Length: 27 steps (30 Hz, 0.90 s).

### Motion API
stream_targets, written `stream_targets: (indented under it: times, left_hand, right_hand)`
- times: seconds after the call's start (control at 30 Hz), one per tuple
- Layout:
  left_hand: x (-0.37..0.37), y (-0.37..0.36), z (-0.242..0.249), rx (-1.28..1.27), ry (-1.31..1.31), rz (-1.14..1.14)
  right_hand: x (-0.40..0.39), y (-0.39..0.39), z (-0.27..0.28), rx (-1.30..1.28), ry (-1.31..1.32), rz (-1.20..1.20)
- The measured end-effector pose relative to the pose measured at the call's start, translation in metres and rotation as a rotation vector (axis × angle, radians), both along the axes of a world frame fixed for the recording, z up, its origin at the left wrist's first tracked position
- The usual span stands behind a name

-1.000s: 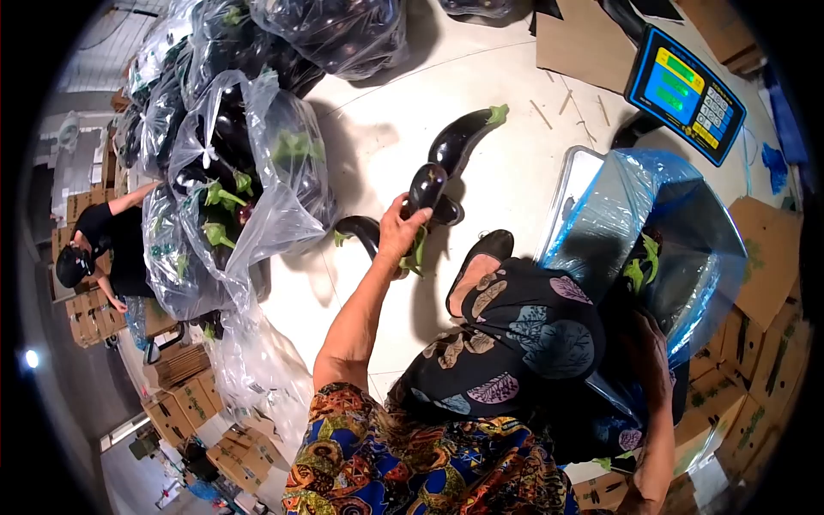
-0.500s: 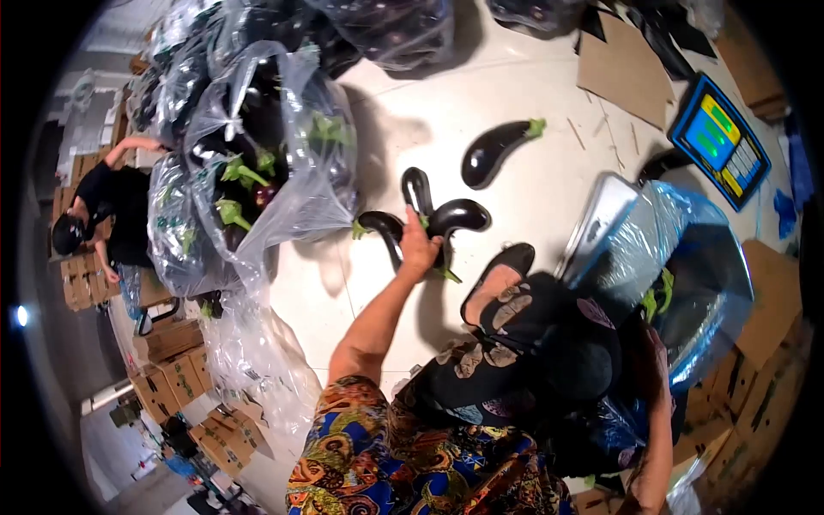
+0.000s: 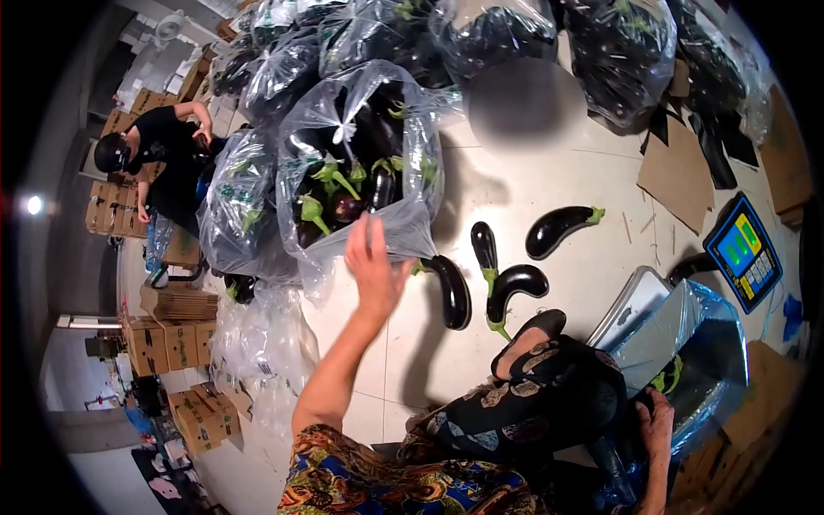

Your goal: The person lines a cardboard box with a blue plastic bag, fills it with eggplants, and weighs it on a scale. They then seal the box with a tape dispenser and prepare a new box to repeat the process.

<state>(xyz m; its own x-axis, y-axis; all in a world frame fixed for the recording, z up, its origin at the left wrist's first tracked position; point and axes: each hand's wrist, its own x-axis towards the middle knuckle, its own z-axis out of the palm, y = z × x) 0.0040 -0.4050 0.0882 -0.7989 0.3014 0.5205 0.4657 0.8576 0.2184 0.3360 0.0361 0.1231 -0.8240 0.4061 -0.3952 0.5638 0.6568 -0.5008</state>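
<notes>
My left hand is open, fingers spread, at the lower edge of a clear plastic bag full of dark purple eggplants with green stems. Beside that hand, a curved eggplant lies on the floor. Farther right lie a slim eggplant, a bent one and a thick one. My right hand has its fingers curled at the near side of a blue plastic liner, close to green stems inside. What those fingers hold is hidden.
A scale display stands beside the metal scale platform. Full eggplant bags line the back. Flat cardboard lies on the floor. At left are a person in black, cartons and loose clear plastic.
My left hand has left the eggplants on the floor and moved left to the clear bag's edge. The view has shifted, showing more bags at the back. The floor eggplants keep their arrangement.
</notes>
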Motion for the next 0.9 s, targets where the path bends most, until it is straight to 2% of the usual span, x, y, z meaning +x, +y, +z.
stream_targets:
  times: [0.07,0.1,0.17,0.27,0.37,0.4,0.5,0.53,0.63,0.67,0.77,0.9]
  left_hand:
    - [-0.027,-0.017,0.014,-0.177,-0.087,0.069]
    - [-0.037,-0.034,-0.004,-0.290,-0.221,0.049]
    - [-0.048,-0.055,-0.063,-0.311,-0.293,0.006]
    - [-0.039,-0.042,-0.052,-0.279,-0.377,-0.061]
    - [-0.034,-0.051,-0.055,0.104,-0.499,-0.172]
    - [-0.034,-0.050,-0.050,0.253,-0.462,-0.230]
    - [-0.021,-0.047,-0.052,-0.005,-0.562,-0.046]
    - [-0.022,-0.032,-0.033,-0.252,-0.537,0.002]
    - [-0.045,-0.015,-0.051,-0.036,-0.555,0.261]
    - [-0.055,-0.020,-0.077,0.020,-0.427,0.278]
    - [-0.048,0.004,-0.051,-0.111,-0.432,0.127]
    - [-0.042,0.016,-0.040,-0.011,-0.458,0.019]
  right_hand:
    - [-0.010,-0.008,0.005,0.006,-0.062,0.007]
    - [-0.015,-0.011,0.009,0.015,-0.092,0.005]
    - [-0.021,-0.014,0.019,-0.026,-0.088,-0.008]
    - [-0.015,-0.017,0.020,-0.020,-0.027,-0.047]
    - [-0.010,-0.012,0.014,-0.015,-0.078,-0.058]
    - [-0.008,-0.011,0.013,-0.008,-0.076,-0.042]
    - [-0.009,-0.011,0.008,-0.023,-0.113,-0.026]
    - [-0.009,-0.013,0.006,-0.015,-0.106,-0.013]
    - [-0.017,-0.016,0.006,-0.013,-0.131,-0.016]
    - [-0.015,-0.016,0.006,0.003,-0.110,-0.017]
    - [-0.008,-0.011,-0.001,0.021,-0.088,0.016]
    - [-0.002,-0.012,-0.009,0.074,0.000,0.044]
